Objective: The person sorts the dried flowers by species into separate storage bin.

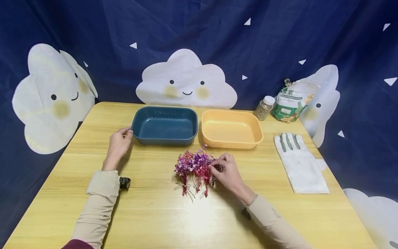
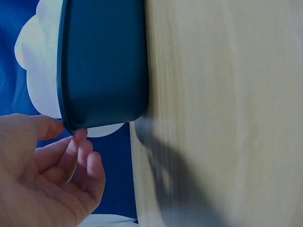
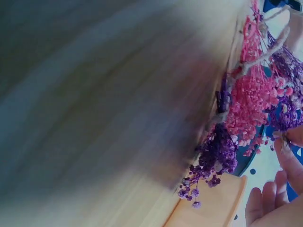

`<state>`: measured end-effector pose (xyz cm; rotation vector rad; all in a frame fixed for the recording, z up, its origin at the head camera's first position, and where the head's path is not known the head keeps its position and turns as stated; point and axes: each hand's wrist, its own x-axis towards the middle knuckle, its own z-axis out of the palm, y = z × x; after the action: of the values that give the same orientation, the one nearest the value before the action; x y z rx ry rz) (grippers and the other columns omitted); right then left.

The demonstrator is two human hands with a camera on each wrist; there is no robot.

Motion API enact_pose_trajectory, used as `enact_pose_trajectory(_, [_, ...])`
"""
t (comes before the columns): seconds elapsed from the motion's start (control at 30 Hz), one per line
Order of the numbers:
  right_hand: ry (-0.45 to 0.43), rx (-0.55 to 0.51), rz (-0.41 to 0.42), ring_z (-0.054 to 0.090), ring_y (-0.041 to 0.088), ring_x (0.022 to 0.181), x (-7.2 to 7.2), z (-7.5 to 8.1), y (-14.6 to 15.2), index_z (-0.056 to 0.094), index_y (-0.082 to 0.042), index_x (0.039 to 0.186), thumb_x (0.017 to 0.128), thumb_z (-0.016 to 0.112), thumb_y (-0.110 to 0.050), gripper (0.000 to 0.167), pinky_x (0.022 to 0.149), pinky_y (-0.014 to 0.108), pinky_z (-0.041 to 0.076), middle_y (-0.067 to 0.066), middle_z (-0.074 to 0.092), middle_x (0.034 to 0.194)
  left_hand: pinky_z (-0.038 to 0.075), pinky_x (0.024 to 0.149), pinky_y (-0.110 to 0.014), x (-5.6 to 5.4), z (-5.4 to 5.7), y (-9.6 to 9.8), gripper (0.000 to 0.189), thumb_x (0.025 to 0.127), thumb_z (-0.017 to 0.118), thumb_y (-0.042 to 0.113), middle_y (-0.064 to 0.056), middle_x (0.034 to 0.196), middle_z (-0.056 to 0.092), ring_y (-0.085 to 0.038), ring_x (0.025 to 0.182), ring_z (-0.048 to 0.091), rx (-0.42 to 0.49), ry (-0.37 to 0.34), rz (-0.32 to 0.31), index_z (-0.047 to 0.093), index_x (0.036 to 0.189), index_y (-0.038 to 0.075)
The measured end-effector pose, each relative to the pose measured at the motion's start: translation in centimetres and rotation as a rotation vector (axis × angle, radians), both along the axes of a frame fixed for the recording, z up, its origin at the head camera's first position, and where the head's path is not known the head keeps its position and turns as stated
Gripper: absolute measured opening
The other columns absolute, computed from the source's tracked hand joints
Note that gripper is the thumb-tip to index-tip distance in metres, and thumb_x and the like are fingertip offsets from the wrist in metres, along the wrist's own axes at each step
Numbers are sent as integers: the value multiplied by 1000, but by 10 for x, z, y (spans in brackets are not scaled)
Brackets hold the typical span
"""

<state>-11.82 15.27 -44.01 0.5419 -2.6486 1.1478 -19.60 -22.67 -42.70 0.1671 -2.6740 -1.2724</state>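
Note:
At the left end of a dark blue plastic basin (image 1: 168, 128), my left hand (image 1: 119, 146) pinches the rim between thumb and fingertips. Several small bunches of dried flowers (image 1: 196, 164) lie together on the table in front of the basins, purple and pink-red, their stems toward me. My right hand (image 1: 229, 174) is over the right side of this pile, thumb and forefinger pinching flower heads. In the right wrist view, those fingertips meet at a purple bunch (image 3: 288, 111), beside a pink bunch (image 3: 251, 101) tied with string and a lower purple bunch (image 3: 220, 151).
Right of the blue basin stands an orange-yellow basin (image 1: 231, 132). A white-capped jar (image 1: 264, 109) and a green-and-white pouch (image 1: 290, 103) are at the back right corner. A white glove (image 1: 301, 169) lies near the right edge of the wooden table (image 1: 149, 218).

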Motion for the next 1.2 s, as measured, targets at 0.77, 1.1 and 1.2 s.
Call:
enact_pose_trajectory(0.77, [-7, -106, -66, 60, 20, 71, -48, 30, -17, 71, 3, 89, 85, 70, -10, 13, 66, 26, 52, 11, 66, 78, 41, 70, -22, -1, -6, -7, 47, 99, 47, 32, -23, 102, 62, -19, 84, 54, 30, -47, 44, 59, 122, -8])
enact_pose_trajectory(1.1, [-36, 2, 7, 61, 21, 74, -94, 42, -54, 72, -1, 92, 88, 67, -15, 16, 69, 29, 51, 11, 69, 87, 41, 72, -28, 0, -8, -7, 46, 99, 47, 31, -24, 102, 61, -26, 89, 53, 28, -25, 32, 60, 118, -9])
enact_pose_trajectory(1.2, [-70, 42, 31, 60, 20, 77, -105, 43, -67, 73, -2, 93, 90, 66, -17, 17, 70, 29, 50, 10, 69, 87, 41, 72, -29, 2, -8, -6, 48, 100, 46, 33, -24, 101, 60, -26, 88, 53, 27, -24, 26, 59, 118, -9])
